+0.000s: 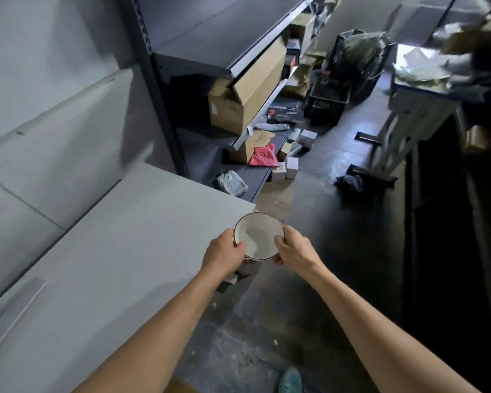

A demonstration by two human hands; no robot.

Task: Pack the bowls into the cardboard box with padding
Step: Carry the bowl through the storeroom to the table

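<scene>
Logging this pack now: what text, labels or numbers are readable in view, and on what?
No text here can be read.
dark package: red and white print, too blurred to read.
cardboard box on the shelf: white label on its end, too blurred to read.
bowl: no marking visible.

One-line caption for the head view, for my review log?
Left hand and right hand grip a white dark-rimmed bowl by opposite edges, near a grey tabletop corner, cluttered shelves beyond.

Both bare arms stretched forward, hands close together
The left hand [224,252] and right hand [292,248] each pinch one side of the bowl [260,236], thumbs over its rim
</scene>
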